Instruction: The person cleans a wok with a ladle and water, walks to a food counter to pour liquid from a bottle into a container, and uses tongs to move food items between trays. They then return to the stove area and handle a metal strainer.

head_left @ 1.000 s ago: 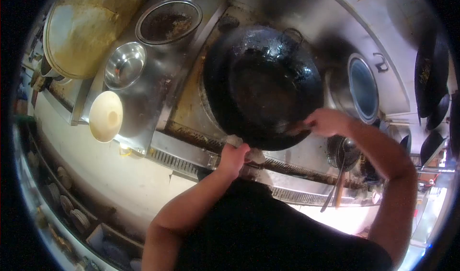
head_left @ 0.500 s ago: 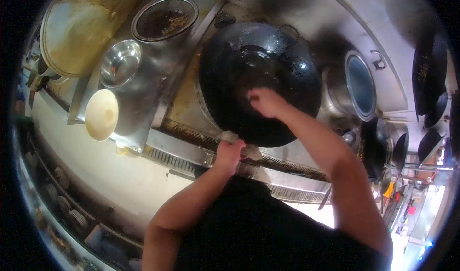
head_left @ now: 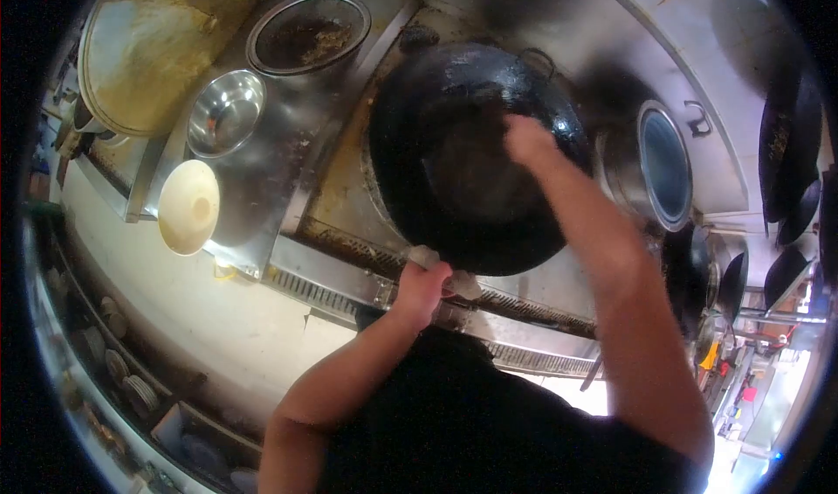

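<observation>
A large black wok (head_left: 463, 223) sits on the stove, its inside dark and shiny in places. My left hand (head_left: 422, 286) is closed around a greyish cloth (head_left: 463, 286) at the wok's near rim; whether a wok handle lies under the cloth is hidden. My right hand (head_left: 529, 141) reaches over the wok toward its far right wall, fingers curled in a fist and slightly blurred. Something dark may be in those fingers, but it blends into the black wok and I cannot make it out.
Left of the wok, a steel counter holds a pan with a dark mesh (head_left: 310, 36), a steel bowl (head_left: 225, 114) and a cream bowl (head_left: 188, 208). A metal pot (head_left: 665, 167) stands at the right. Dark woks (head_left: 786, 149) hang on the far right.
My right hand has moved up and to the right, from the wok's middle toward its far right wall. My left hand keeps its grip on the cloth. The view has shifted slightly.
</observation>
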